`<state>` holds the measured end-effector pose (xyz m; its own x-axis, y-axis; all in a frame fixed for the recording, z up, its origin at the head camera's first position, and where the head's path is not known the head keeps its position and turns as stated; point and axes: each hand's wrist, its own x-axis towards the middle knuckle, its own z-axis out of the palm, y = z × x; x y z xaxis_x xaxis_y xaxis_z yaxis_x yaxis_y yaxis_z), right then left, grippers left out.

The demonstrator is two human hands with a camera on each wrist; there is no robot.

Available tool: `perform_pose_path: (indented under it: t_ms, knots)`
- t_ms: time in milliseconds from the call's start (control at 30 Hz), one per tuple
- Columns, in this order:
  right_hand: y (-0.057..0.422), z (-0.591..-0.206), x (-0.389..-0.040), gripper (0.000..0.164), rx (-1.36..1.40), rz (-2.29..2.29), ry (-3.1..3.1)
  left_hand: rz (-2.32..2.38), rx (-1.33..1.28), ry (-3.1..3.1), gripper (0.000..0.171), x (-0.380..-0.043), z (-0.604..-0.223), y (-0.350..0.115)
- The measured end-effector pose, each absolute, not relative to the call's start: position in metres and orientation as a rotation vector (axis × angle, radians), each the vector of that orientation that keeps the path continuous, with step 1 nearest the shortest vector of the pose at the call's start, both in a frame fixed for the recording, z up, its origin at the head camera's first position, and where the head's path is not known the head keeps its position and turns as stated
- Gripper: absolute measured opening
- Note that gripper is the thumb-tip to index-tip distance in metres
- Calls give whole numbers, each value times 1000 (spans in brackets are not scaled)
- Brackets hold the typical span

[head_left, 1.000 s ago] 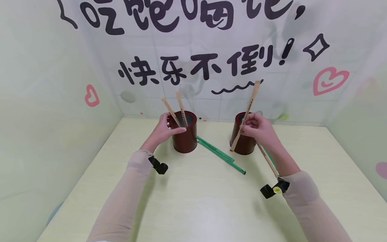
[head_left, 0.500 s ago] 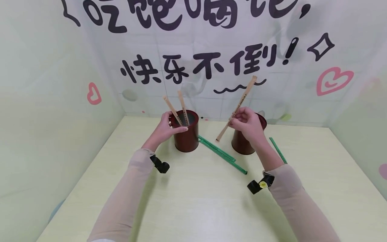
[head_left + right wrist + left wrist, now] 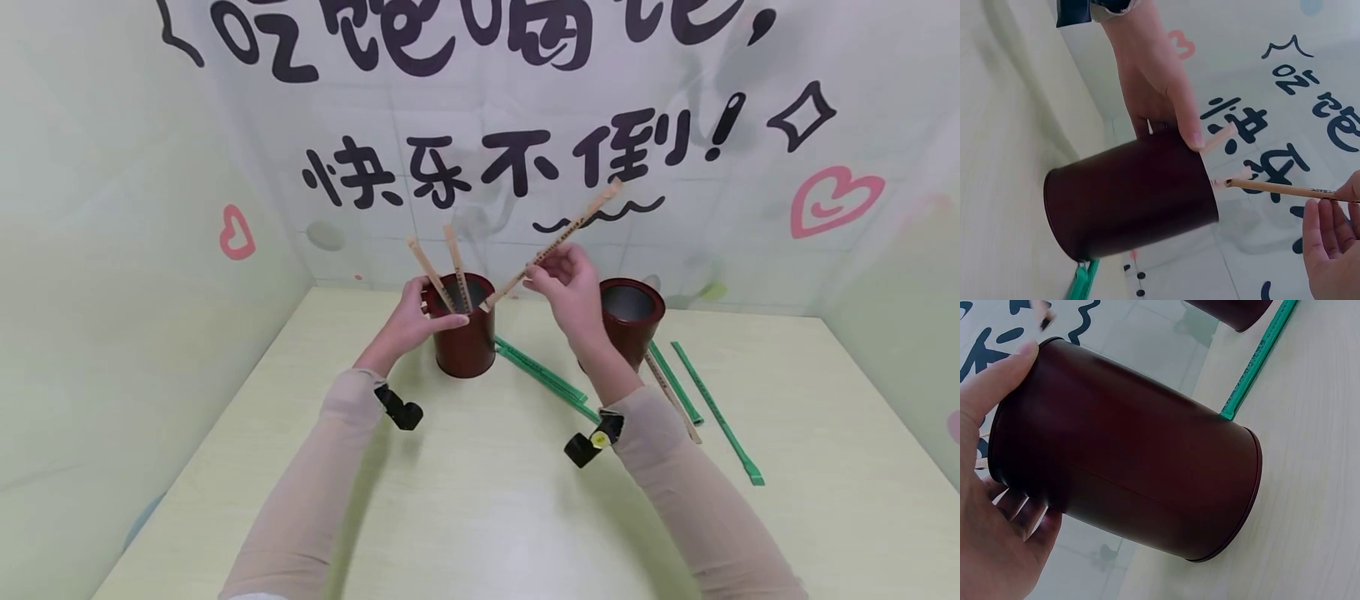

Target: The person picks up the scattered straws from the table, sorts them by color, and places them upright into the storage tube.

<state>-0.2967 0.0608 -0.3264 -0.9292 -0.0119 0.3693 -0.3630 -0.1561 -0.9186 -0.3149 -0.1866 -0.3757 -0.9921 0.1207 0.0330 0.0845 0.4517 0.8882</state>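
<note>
My left hand (image 3: 408,327) grips the left dark red cylindrical cup (image 3: 465,350) at its upper side, thumb along the rim. Two brown paper-wrapped sticks (image 3: 431,271) lean out of this cup's mouth. In my right hand (image 3: 573,296), a third brown paper-wrapped stick (image 3: 577,221) with printed writing is pinched and slants up to the right. Its lower end is at the left cup's right rim; the right wrist view shows that stick (image 3: 1266,186) pointing at the mouth. A second dark red cup (image 3: 637,333) stands upright behind my right forearm, with no stick showing above its rim.
Green wrapped sticks (image 3: 540,375) lie on the table between the cups, partly under my right wrist. Right of the second cup lie another brown stick (image 3: 667,392) and two green sticks (image 3: 716,408). A printed wall sheet (image 3: 495,242) rises behind the cups.
My right hand has carried the brown stick leftward from the right cup to the left cup's rim, tilting it flatter. My left hand keeps its grip on the left cup.
</note>
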Motion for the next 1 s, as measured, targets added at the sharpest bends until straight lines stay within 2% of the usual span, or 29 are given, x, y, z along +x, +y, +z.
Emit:
perform_pose_path:
  t_ms: [233, 500, 767, 1000]
  knots:
    - [37, -329, -305, 17, 413, 2132, -1916, 1618, 191, 2657, 89, -314, -373, -184]
    - [29, -337, -305, 29, 421, 1996, -2199, 1612, 208, 2668, 90, -313, -370, -184]
    - [46, -336, -293, 35, 426, 1933, -2320, 1614, 205, 2659, 90, -313, -371, -185]
    - [75, -344, -276, 33, 475, 1970, -2305, 1598, 192, 2644, 91, -312, -375, -186]
